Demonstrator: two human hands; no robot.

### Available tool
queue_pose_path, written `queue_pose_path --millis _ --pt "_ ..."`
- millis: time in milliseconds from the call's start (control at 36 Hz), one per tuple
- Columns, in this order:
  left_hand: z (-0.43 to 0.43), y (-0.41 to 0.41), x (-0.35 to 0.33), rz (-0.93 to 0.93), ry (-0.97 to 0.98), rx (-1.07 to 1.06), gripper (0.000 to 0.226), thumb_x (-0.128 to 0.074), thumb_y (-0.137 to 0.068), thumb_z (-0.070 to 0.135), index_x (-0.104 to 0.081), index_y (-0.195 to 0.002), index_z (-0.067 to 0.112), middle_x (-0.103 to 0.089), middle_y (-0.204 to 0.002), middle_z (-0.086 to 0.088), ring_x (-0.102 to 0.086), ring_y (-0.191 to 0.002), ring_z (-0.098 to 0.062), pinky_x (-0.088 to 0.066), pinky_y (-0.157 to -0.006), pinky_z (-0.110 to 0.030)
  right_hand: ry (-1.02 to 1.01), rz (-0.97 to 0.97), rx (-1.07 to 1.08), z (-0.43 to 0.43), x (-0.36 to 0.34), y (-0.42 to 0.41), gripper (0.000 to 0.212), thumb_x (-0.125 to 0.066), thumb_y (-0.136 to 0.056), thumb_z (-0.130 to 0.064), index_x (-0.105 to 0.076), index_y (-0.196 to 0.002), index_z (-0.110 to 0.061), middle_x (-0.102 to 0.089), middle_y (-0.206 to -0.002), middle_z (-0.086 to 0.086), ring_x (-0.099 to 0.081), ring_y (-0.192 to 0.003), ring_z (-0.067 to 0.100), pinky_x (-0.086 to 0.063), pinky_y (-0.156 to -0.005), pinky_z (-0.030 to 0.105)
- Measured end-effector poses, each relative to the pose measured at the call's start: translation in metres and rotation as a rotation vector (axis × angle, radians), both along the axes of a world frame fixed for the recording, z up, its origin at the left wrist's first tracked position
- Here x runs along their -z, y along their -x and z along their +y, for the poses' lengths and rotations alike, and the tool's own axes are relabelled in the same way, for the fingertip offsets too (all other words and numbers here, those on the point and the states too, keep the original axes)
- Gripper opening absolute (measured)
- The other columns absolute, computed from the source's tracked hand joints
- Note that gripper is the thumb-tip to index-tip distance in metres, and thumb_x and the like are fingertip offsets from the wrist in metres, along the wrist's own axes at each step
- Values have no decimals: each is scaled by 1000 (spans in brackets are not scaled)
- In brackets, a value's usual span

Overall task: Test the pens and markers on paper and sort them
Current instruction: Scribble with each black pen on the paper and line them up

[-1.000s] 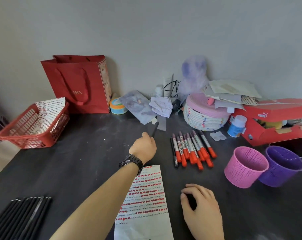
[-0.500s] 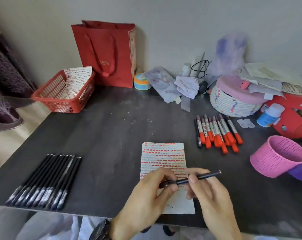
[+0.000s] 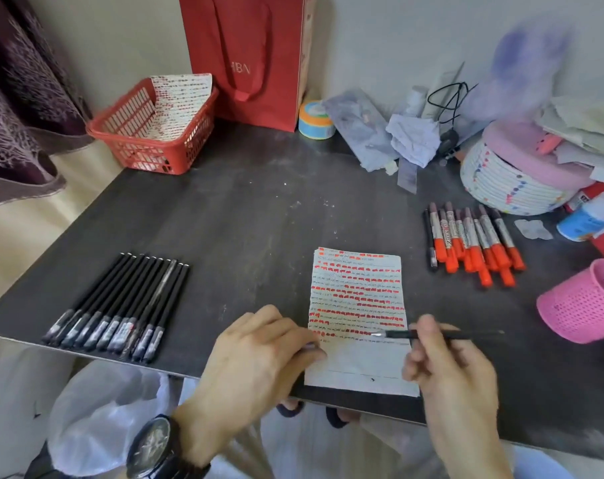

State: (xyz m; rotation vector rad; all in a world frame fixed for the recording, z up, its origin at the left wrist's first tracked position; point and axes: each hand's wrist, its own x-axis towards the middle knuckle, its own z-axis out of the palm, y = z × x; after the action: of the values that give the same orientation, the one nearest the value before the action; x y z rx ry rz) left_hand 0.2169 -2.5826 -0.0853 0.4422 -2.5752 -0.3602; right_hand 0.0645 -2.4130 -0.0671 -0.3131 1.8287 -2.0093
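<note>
A sheet of paper [image 3: 359,361] covered in rows of orange and black test marks lies near the table's front edge. My right hand [image 3: 456,371] pinches a thin black pen [image 3: 432,335] level above the paper, its bare metal tip pointing left. My left hand [image 3: 255,361], with a wristwatch, rests at the paper's left edge and pinches a small dark pen cap [image 3: 309,346] in its fingertips. Several black pens [image 3: 120,305] lie in a neat row at the left. Several orange-capped markers [image 3: 473,243] and one black pen lie at the right.
A pink mesh cup [image 3: 584,299] stands at the right edge. At the back left, a red basket [image 3: 145,140] holds a marked sheet beside a red paper bag [image 3: 248,57]. A coiled basket [image 3: 508,188], tape roll [image 3: 314,122] and loose clutter line the back right.
My left hand fetched a black pen from the marker pile and brought it over the paper. My hands have since pulled apart: the cap is off in my left hand, the pen in my right.
</note>
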Motion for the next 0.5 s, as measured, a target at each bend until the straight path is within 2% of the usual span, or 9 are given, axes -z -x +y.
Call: queue_pose_path --millis 83,139,222,306,361,444,500 --pt "-17 -17 -4 -8 -199 -227 28 -53 -91 55 -69 -84 33 -60 -72 15 -59 -72 -5 -50 -65 -26 49 -3 108 13 -10 28 48 -83 -61 -61 -76 -81 -18 -61 -59 -2 -56 -52 8 -50 -49 22" --pt "-21 -22 -2 2 -285 -275 36 -37 -96 57 -60 -84 32 -56 -69 11 -57 -67 -9 -53 -62 -35 39 -25 95 16 -10 34 60 -86 -54 -67 -75 -84 -17 -64 -63 1 -61 -56 9 -52 -50 22" --pt "-17 -19 4 20 -417 -230 37 -20 -99 58 -41 -81 34 -55 -73 11 -54 -70 -12 -49 -66 -39 45 -90 0 8 -3 28 43 -82 -65 -53 -74 -86 -17 -66 -67 9 -63 -59 15 -52 -50 24" --pt "-11 -7 8 -1 -504 -182 33 -29 -95 65 -42 -87 35 -58 -90 18 -56 -86 -6 -46 -75 -27 -11 -52 -82 -6 1 18 35 -75 -74 -48 -72 -87 -16 -64 -67 9 -61 -57 17 -52 -51 25" --pt "-8 3 12 -50 -489 -128 32 -40 -90 69 -46 -100 39 -51 -100 29 -54 -96 -2 -43 -80 -18 -35 -16 -119 -18 2 11 29 -77 -80 -43 -70 -86 -15 -62 -65 9 -59 -55 18 -51 -51 27" --pt "-7 14 20 -114 -483 -31 50 -52 -85 70 -41 -124 39 -40 -121 41 -48 -122 0 -41 -101 -20 -91 22 -164 -35 4 6 19 -77 -86 -37 -70 -84 -19 -64 -61 8 -60 -50 20 -51 -50 26" --pt "-7 18 25 -152 -440 15 64 -57 -84 67 -39 -135 34 -42 -144 26 -37 -135 0 -27 -115 -20 -106 36 -199 -45 7 5 9 -71 -92 -27 -71 -85 -22 -68 -63 11 -61 -50 21 -52 -48 27"
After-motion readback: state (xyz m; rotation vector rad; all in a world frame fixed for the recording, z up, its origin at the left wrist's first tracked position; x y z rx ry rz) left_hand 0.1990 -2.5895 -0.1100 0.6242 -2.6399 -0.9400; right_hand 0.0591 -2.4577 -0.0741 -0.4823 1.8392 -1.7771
